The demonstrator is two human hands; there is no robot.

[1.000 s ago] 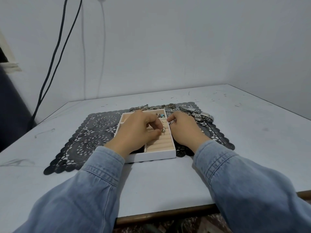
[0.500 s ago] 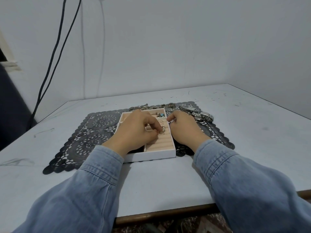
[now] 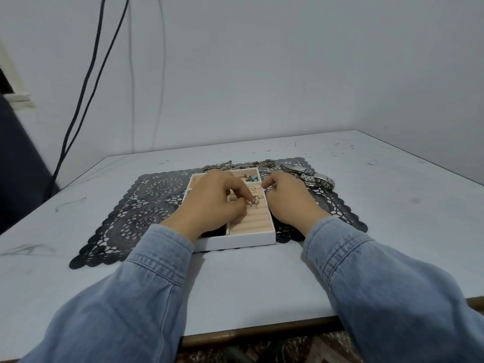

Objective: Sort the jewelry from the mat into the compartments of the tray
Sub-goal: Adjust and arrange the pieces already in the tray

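- Denim-sleeved left hand (image 3: 214, 203) arched over the tray (image 3: 235, 241), fingertips curled, pinching one gold ring (image 3: 253, 200) at the ridged rows of the right compartment
- Right hand (image 3: 290, 200) knuckles-up on the mat (image 3: 146, 205), just beside the tray's right wall, fingers curled under; hold on anything impossible to tell
- Two hands, one white tray, one black lace mat on the desk (image 3: 392, 205)
- Two watches (image 3: 318, 179) on the mat's far right; chains (image 3: 225, 166) along its far edge, number unclear
- One turquoise piece (image 3: 253, 177) in the far right compartment
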